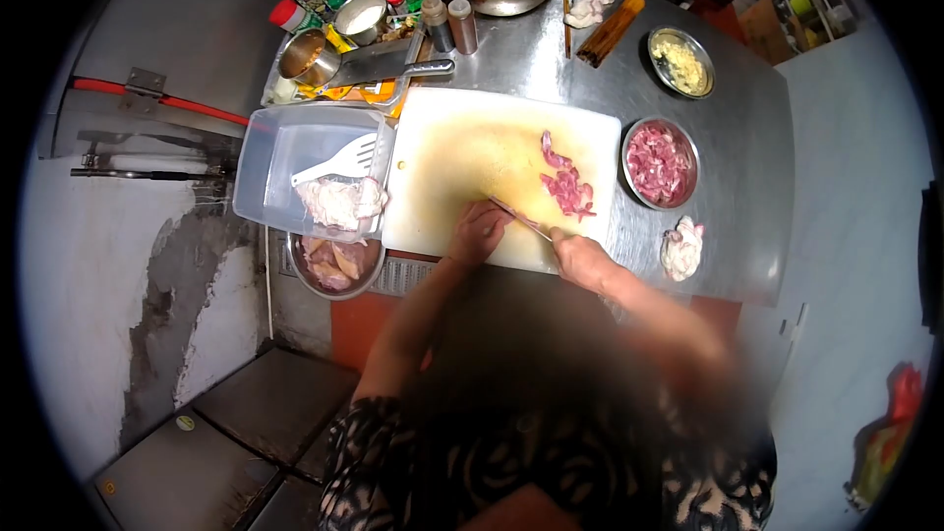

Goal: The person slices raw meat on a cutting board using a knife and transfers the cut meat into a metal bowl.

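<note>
Wrapped around the handle of a knife (534,227), my right hand (582,261) is closed near the front of the white cutting board (433,128). The blade slants up and left toward my left hand (480,232), whose fingers are curled and pressed down on the board beside it. What lies under those fingers is mostly hidden. To the right of the blade sits a small heap of raw meat strips (567,192) on the board.
Right of the board stand a bowl of cut meat (660,164), a bowl of chopped yellowish bits (680,63) and a crumpled cloth (682,248). At left are a plastic tub (265,152) with a white slotted turner (339,159), a bowl of meat pieces (335,264) and a cleaver (379,66).
</note>
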### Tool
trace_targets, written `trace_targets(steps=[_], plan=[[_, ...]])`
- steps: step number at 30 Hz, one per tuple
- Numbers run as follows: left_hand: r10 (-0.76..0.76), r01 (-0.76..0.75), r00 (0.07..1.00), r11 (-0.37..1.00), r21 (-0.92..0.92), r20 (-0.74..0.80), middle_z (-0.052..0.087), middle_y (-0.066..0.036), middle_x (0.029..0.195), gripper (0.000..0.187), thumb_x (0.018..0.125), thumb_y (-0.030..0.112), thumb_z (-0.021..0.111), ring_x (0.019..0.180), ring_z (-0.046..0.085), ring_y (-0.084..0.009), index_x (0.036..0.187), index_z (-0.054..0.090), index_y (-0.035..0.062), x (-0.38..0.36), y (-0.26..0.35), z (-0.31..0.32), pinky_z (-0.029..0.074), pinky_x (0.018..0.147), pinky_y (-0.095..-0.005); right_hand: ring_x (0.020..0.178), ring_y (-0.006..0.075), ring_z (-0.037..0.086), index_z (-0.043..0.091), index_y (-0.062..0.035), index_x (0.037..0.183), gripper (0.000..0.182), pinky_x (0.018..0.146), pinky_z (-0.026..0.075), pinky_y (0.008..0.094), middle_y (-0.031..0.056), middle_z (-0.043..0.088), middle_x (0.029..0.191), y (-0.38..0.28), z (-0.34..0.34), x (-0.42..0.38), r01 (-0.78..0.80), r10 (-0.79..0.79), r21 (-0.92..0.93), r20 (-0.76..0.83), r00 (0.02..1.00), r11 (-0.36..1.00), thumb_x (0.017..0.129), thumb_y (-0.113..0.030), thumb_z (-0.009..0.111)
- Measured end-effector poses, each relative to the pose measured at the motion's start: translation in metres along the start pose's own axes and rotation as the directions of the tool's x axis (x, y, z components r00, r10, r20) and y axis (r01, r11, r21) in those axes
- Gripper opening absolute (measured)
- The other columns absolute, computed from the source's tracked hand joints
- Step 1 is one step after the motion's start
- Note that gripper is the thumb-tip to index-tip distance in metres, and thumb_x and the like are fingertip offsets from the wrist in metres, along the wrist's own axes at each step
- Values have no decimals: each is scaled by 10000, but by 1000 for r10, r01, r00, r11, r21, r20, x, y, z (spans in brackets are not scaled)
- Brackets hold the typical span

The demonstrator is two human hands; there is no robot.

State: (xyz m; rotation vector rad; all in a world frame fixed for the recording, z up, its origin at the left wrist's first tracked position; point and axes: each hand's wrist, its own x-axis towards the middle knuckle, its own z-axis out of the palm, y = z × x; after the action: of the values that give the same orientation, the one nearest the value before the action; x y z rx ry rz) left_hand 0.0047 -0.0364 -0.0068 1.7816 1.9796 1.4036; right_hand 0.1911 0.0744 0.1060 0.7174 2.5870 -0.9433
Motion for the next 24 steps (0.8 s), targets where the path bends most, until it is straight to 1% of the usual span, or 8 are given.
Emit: trace_targets(steps=[4,7,10,14,17,19,22,24], plan=[[35,-34,999,998,-62,15,607,-76,912,150,686,-16,628,831,563,-279,811,622,67,6,2,-1,468,762,-366,698,408,607,466,62,1049,293,637,484,467,257,608,725,0,21,54,127,-121,44,-123,985,991,777,-46,477],[17,-18,1000,1000,-23,-12,611,-75,922,156,695,-20,626,859,569,-275,823,624,67,-1,-3,2,463,769,-368,700,411,604,475,47,1016,251,638,476,480,256,608,737,-17,22,92,140,-131,55,-146,981,989,796,-74,485],[-28,29,999,998,-48,15,611,-74,937,169,694,-27,630,888,584,-283,838,636,61,-3,-2,1,462,794,-373,693,412,601,478,34,989,213,632,474,486,257,604,730,-5,15,98,115,-107,131,-65,992,985,824,-100,475],[-3,3,1000,999,-48,5,622,-54,934,179,705,-29,622,901,591,-262,852,645,70,0,0,0,457,804,-360,673,415,599,478,32,983,201,618,476,489,254,603,715,27,10,62,106,-91,83,-167,982,991,845,-115,465],[38,-37,999,999,-14,15,633,-42,923,191,707,-26,617,895,595,-239,863,652,78,2,1,-1,453,810,-348,635,413,588,467,10,932,162,588,468,485,249,588,680,24,1,28,-13,4,-43,-194,981,999,870,-140,480],[0,0,1000,1000,-10,13,641,-35,910,207,703,-32,609,889,597,-226,866,657,86,4,5,-3,453,811,-348,622,418,595,468,63,955,189,592,481,491,255,590,661,11,-11,3,56,-55,3,-91,994,998,822,-70,452],[22,-20,996,999,-26,87,634,-52,927,202,692,-37,610,889,595,-240,854,646,79,2,-2,-2,461,797,-360,623,418,597,462,67,935,178,587,481,490,262,583,649,5,-8,-14,9,-9,-9,-2,1000,1000,797,-45,456],[-12,14,999,999,-42,51,627,-62,925,198,687,-36,614,883,594,-250,848,639,75,0,-1,0,467,786,-366,639,415,602,464,63,945,186,593,484,486,261,588,659,6,-1,-3,52,-51,42,-36,998,998,792,-44,460]])
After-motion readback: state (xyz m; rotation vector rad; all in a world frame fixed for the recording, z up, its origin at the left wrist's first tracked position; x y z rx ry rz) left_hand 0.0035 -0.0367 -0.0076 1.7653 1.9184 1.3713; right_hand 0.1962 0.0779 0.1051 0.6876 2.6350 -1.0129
